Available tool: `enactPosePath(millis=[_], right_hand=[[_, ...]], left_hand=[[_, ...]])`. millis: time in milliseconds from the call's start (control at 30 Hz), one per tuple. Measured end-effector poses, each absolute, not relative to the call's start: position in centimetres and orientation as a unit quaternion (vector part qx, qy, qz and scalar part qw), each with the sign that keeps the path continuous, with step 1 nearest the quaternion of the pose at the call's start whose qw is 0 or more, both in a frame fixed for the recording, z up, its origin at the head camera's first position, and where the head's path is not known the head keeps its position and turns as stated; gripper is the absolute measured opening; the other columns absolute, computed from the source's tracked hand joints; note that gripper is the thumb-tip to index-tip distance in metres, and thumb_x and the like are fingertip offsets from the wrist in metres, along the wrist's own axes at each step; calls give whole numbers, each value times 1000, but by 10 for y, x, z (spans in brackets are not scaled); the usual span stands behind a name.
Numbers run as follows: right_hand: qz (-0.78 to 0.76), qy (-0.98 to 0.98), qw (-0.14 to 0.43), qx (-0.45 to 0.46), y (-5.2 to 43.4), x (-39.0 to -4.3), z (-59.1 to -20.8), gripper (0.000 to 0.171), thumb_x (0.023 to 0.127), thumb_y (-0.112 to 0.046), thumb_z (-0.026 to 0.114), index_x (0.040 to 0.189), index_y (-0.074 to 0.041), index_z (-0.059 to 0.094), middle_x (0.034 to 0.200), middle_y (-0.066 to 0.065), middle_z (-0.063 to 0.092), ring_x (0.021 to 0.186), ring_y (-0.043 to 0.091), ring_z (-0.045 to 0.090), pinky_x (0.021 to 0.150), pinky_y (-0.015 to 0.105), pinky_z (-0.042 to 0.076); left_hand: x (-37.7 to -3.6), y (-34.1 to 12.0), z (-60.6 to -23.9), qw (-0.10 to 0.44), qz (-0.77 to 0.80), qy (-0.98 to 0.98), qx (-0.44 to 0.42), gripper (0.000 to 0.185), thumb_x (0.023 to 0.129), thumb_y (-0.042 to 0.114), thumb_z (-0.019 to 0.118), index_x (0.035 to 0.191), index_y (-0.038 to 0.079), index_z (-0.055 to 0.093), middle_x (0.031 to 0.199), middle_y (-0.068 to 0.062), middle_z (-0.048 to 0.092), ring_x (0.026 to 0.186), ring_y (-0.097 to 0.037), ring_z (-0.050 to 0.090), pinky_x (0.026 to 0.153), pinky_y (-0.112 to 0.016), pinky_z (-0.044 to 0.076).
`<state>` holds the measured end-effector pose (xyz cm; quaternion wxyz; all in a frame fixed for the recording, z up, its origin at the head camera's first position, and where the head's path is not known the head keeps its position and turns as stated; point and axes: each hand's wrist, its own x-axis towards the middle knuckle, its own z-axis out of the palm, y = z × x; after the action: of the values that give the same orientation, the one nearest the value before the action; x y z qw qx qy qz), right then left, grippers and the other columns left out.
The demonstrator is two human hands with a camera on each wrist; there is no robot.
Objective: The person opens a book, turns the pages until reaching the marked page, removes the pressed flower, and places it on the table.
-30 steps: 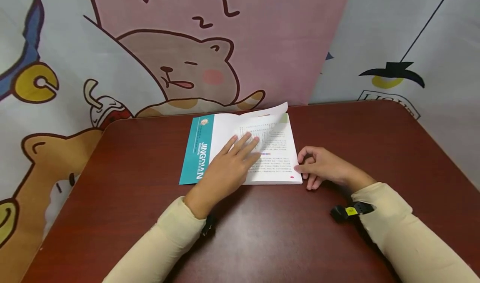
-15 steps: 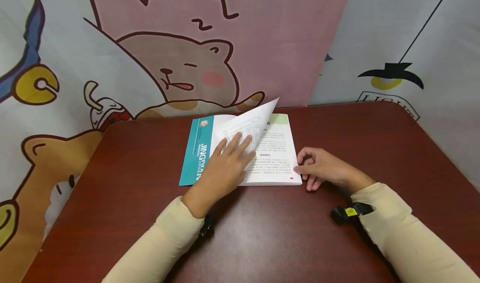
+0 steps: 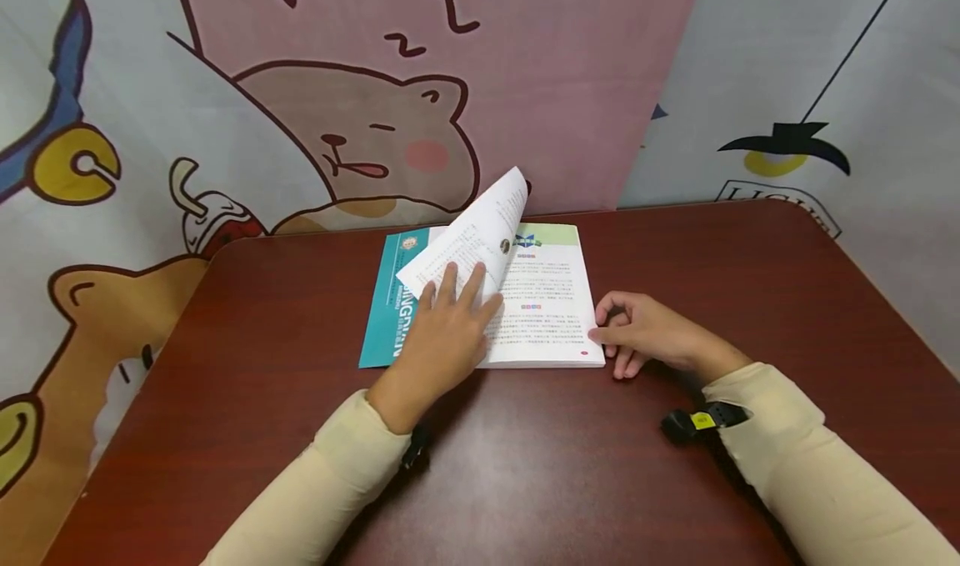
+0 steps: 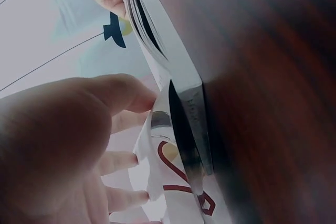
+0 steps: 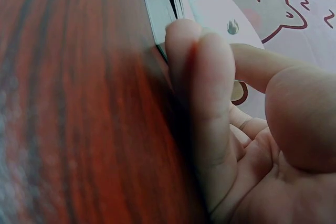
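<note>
I see an open book (image 3: 517,299) lying flat near the far middle of the dark red bench (image 3: 525,466), its teal cover (image 3: 386,316) spread out on the left side. My left hand (image 3: 446,328) rests on the left half of the book with fingers straight, released and clamping nothing, fingertips pressing against a single page (image 3: 480,237) that stands curled up over the spine, top corner bent toward the wall. That lifted page blocks the upper left part of the printed right-hand page (image 3: 551,299) from the head view, and the left hand itself covers most of the cover lettering. From the left wrist view the page edge (image 4: 149,145) sits against the fingertips, beside the thick block of pages (image 4: 184,93). My right hand (image 3: 645,333) lies on the bench at the book's lower right corner, fingers loosely curled, thumb and forefinger touching the page-block edge; I cannot tell if it actually pinches any pages. The right wrist view shows the fingers (image 5: 205,77) up against the page stack (image 5: 163,3), blurred. A black wrist strap with a yellow tag (image 3: 701,422) sits by the right sleeve (image 3: 810,466). Behind the bench hangs a cartoon backdrop (image 3: 360,116) with a sleeping bear on pink.
</note>
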<state>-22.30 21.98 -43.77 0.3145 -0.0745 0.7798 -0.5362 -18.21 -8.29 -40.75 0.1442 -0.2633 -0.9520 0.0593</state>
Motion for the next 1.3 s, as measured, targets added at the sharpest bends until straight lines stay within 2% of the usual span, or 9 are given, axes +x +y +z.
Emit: enactPosePath(millis=[200,500,800,1000,1300], right_hand=[[-539,777,316,-82,221,-224,-438,36,94,-18,70,110,0,43,74,12,61,52,22,69,49,36,57],[-539,776,318,-83,220,-224,-440,34,94,-17,69,110,-1,43,74,11,61,52,22,69,49,36,57],[-539,776,315,-88,220,-222,-435,38,94,-17,69,111,2,42,73,12,60,52,21,68,49,35,57],[-537,778,315,-82,220,-223,-437,36,94,-18,70,110,0,43,74,12,60,52,22,68,49,36,58],[-537,779,311,-92,221,-223,-437,35,95,-18,69,110,1,43,74,12,60,53,21,69,49,36,58]], left_hand=[[-181,-83,-406,110,56,-962,-243,54,89,32,72,141,23,57,157,-15,41,142,-45,40,101,-65,44],[-176,-83,-407,106,64,-970,-210,52,90,34,70,139,21,59,157,-15,41,140,-47,41,98,-70,43],[-177,-84,-404,23,36,-977,-208,49,96,31,63,143,19,55,158,-14,41,143,-44,38,100,-71,40],[-178,-84,-404,-22,9,-979,-204,49,100,30,58,147,18,50,159,-13,38,146,-42,34,104,-71,36],[-180,-86,-406,-29,-2,-974,-223,50,101,28,54,148,13,47,156,-11,44,142,-45,39,106,-67,38]])
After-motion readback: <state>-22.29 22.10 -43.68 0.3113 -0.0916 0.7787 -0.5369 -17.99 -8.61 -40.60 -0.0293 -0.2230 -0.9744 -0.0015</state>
